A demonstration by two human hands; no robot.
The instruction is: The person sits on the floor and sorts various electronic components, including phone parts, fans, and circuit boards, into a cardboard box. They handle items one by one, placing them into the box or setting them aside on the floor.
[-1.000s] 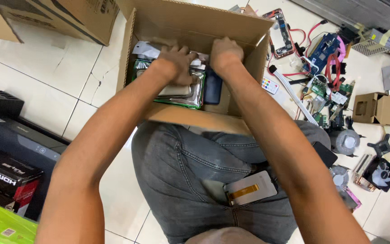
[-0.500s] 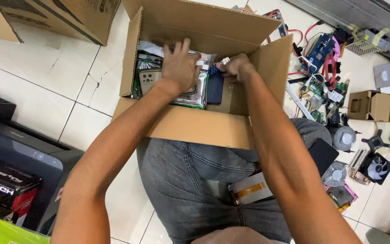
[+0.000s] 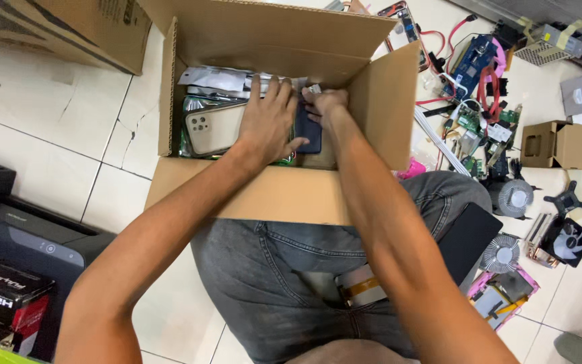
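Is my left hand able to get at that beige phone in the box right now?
Probably yes: the left hand already lies flat beside the beige phone inside the open cardboard box, with nothing covering it.

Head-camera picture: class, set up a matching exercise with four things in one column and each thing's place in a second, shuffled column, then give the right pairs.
Things
1. beige phone
2. left hand
3. small open carton
4. round cooling fan

Places
A. on the floor by the right knee
B. far right on the floor, beyond the loose circuit boards
C. flat on the contents of the big cardboard box
D. inside the big box, at its left side

Pairs: 1-D, 2-C, 3-B, 4-A
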